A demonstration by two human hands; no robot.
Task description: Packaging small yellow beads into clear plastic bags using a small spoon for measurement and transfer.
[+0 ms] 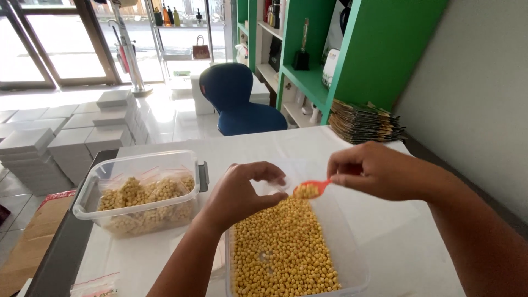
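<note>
1. White tabletop (385,220) in a shop-like room, with green shelving (379,49) to the right, a blue chair (242,104) behind the table and stacks of white boxes (71,143) on the floor to the left.
2. Right hand (379,170): fingers pinched on the handle of a small orange scoop (311,190), which is heaped with yellow pellets and held just above the far end of the open clear tray of loose yellow pellets (286,253).
3. Left hand (242,192): curled, thumb and fingers holding open a small clear bag (275,179) just beside the scoop's bowl.
4. Progress, as judged: the lidded clear container (143,192) at left already holds many filled small bags; the tray remains nearly full, so much is left.
5. An empty zip bag (93,286) lies at the table's near-left edge, well apart from both hands.
</note>
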